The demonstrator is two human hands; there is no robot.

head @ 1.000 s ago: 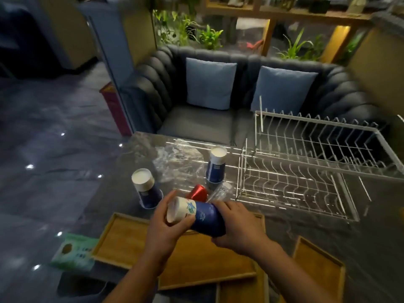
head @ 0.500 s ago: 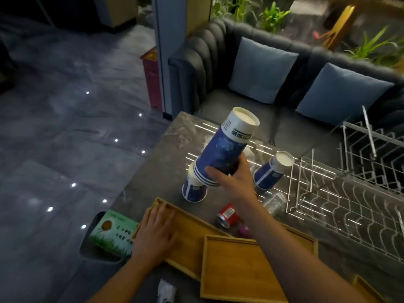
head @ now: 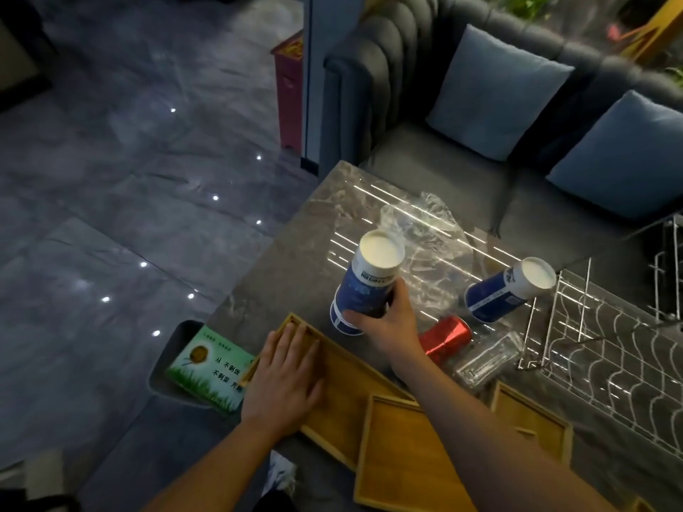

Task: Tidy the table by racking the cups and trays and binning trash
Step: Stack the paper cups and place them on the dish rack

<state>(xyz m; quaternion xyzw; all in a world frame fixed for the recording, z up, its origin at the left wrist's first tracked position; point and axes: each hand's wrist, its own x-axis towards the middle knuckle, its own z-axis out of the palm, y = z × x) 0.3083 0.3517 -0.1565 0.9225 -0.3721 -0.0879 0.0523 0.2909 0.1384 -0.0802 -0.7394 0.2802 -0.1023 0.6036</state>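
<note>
My right hand grips an upside-down blue paper cup, which sits nested over another blue cup on the grey table. Flat on the near-left wooden tray lies my left hand, fingers spread. A second stack of blue cups stands by the wire rack. A red can and a clear glass lie on their sides right of my wrist. Crumpled clear plastic sits behind the cups.
Two more wooden trays lie at the near edge. A green packet rests in a dark bin left of the table. A grey sofa with blue cushions stands beyond, and a crumpled wrapper lies near me.
My right hand brought the held cup down from mid-air onto the cup standing on the table. My left hand let go of the cup and now rests on the tray. The view shifted right.
</note>
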